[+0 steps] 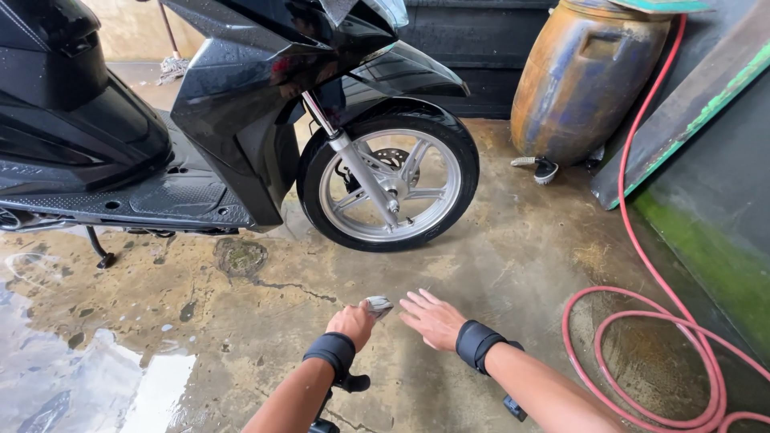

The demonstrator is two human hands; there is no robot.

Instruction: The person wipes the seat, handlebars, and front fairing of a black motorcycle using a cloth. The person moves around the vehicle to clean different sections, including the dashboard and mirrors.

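- The left hand (350,323), low in the middle of the frame, is curled shut around a small grey nozzle-like tool (378,305); only the tool's tip shows past the knuckles, pointing toward the upper right. What kind of tool it is cannot be told for sure.
- The right hand (433,319), just beside it, is spread flat with fingers (417,303) apart, holding nothing and hovering over the wet concrete floor (513,265).
- Both wrists wear black bands.
- The black scooter (160,120) stands across the upper left; its front wheel (389,183), with silver spokes, sits at centre, nearest the tool's tip.
- My judgement: aim well by keeping the tip square to the wheel and the grip firm, with the free hand ready to steady it.
- The red hose (642,265) loops at the lower right; feet should stay clear of it on the slick floor.
- A rusty blue-brown barrel (585,80) stands at the upper right, well apart.
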